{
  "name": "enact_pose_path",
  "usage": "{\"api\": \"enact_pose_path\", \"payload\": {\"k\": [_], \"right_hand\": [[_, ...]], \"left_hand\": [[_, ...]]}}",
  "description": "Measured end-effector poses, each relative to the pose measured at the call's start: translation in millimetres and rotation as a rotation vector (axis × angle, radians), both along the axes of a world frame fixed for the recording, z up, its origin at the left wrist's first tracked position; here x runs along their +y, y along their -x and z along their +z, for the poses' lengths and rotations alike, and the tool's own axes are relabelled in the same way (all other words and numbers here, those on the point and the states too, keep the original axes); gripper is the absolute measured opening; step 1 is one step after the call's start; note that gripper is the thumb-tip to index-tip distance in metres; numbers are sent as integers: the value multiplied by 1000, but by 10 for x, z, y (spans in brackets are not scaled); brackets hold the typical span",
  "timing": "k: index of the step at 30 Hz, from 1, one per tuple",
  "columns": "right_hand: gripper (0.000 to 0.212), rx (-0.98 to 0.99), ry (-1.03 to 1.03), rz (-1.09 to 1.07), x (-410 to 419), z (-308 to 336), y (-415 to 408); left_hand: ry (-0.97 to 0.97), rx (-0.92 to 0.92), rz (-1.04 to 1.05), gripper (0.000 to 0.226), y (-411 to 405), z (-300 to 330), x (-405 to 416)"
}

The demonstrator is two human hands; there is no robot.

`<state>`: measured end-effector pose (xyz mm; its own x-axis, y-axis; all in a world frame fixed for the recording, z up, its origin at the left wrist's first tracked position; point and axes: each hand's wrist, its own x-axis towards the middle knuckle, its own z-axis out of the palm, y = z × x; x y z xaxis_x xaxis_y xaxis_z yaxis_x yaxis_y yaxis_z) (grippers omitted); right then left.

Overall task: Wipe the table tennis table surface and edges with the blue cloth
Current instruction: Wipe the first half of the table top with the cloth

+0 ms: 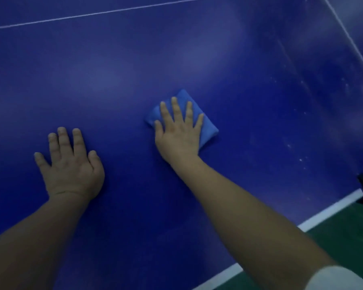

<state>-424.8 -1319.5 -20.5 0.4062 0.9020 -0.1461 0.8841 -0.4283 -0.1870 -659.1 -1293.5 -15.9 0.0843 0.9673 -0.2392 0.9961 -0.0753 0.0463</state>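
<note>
— Wiping: right hand spread flat on the cloth, mid-table; left hand spread, bracing bare.
— Advise even pressure, overlapping strokes toward specks at three o'clock, then the edge.

The table tennis table fills nearly the whole view, its dark blue top crossed by a thin white line far from the person and bordered by a broad white edge stripe at lower right, with pale smears and small white specks scattered over its right part. Directly on the top lies a folded blue cloth, pressed flat under the right hand with fingers spread. The left hand rests palm down on bare surface, well apart from the cloth.
</note>
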Motion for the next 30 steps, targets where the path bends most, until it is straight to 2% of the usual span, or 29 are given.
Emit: {"api": "enact_pose_path", "payload": {"k": [2,4,6,9,11,14,15,16,18,20,22,25,27,30], "right_hand": [[58,-57,-53,-102,-544,-49,-340],[60,-133,-51,-330,-1141,-60,-849],[61,-58,44,-586,-1641,24,-1275],[60,-24,64,-857,-1690,46,-1315],[58,-86,-26,-751,-1365,-23,-944],[58,-105,-129,-183,-1038,-98,-216],[58,-88,-113,-37,-1075,-95,-123],[58,-74,-107,17,-1164,-80,-178],[58,-102,-96,-143,-1542,-110,-559],[60,-168,-23,-429,-2106,-106,-1068],[60,-105,61,-717,-2622,-10,-1527],[60,-62,79,-974,-2652,13,-1569],[60,-141,1,-834,-2383,-54,-1154],[57,-103,-26,-166,-2209,-107,-549]], "left_hand": [[-9,-8,-4,66,-4,13,1],[-30,-45,-16,65,-26,16,-26],[-62,-102,-52,63,-18,29,-67],[-107,-172,-105,60,-23,71,-137],[-121,-227,-215,62,-146,113,-226],[-120,-307,-509,64,-563,126,-442],[-112,-328,-596,64,-741,117,-527],[-98,-342,-661,63,-919,100,-614],[-56,-344,-727,64,-1223,49,-767],[-25,-307,-765,66,-1407,-30,-876],[-20,-253,-794,66,-1456,-97,-917],[-10,-231,-775,66,-1439,-109,-893],[-8,-236,-767,65,-1445,-110,-893],[2,-228,-761,64,-1450,-112,-886]]}}
